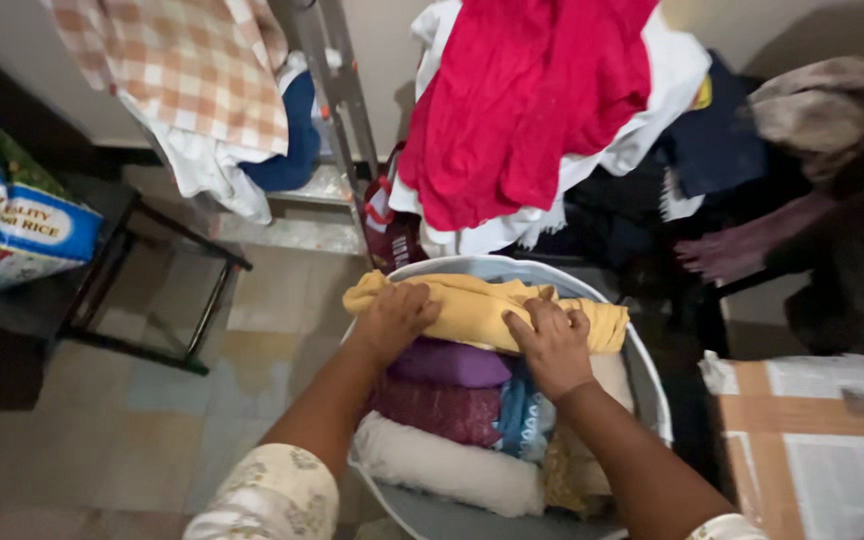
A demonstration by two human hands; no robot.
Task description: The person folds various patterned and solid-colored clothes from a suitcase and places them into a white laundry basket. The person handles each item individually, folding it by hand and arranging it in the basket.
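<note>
Red cloth (532,110) hangs beyond my hands; my left hand (392,318) and right hand (552,345) press flat, fingers spread, on the yellow roll (472,305) lying crosswise atop the tub (652,385).

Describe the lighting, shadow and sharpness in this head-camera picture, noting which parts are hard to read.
Head view: dim, soft indoor light; both hands, left and right, and the yellow cloth read clearly though slightly soft; the red garment is brightest; the dark clothes at right sink into shadow, detail lost; no strong glare; edges bend slightly from the wide lens.
</note>
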